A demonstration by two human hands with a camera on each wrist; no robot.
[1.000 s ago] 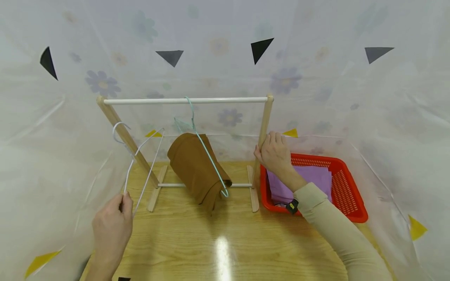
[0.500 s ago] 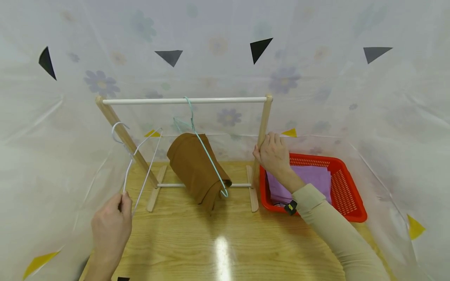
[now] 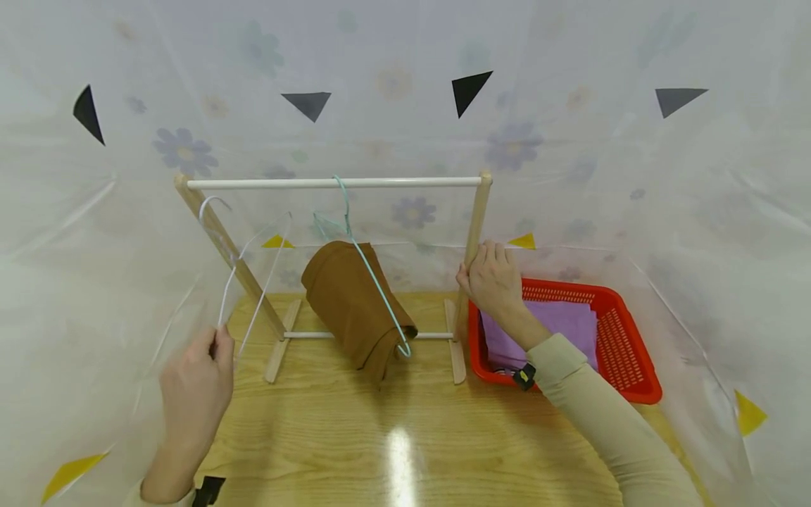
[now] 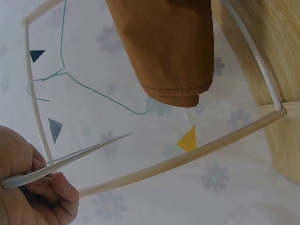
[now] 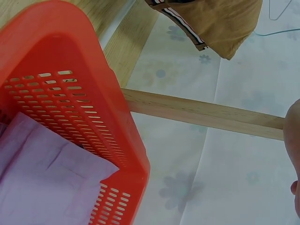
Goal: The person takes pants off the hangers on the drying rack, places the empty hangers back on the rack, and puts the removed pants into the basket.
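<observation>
A white clothes hanger (image 3: 225,296) is pinched by my left hand (image 3: 199,391) at its lower edge. Its hook stands upward by the rack's left post, a little below the top rail (image 3: 266,184); in the left wrist view, thumb and fingers close round the hanger (image 4: 70,159). My right hand (image 3: 496,278) grips the right wooden post (image 3: 476,218) of the clothes rack. From the rail hangs a mint-green hanger (image 3: 378,282) with folded brown trousers (image 3: 355,303) draped over it. In the right wrist view only the edge of the right hand (image 5: 294,140) shows.
To the right of the rack stands a red perforated basket (image 3: 624,345) holding folded purple cloth (image 3: 567,324). A wooden table (image 3: 355,451) lies underneath. Whitish flowered plastic sheeting (image 3: 405,105) hangs behind and at both sides.
My left hand has lifted the white hanger a little, bringing its hook nearer the top rail. The right hand stays on the post, and the trousers hang as before.
</observation>
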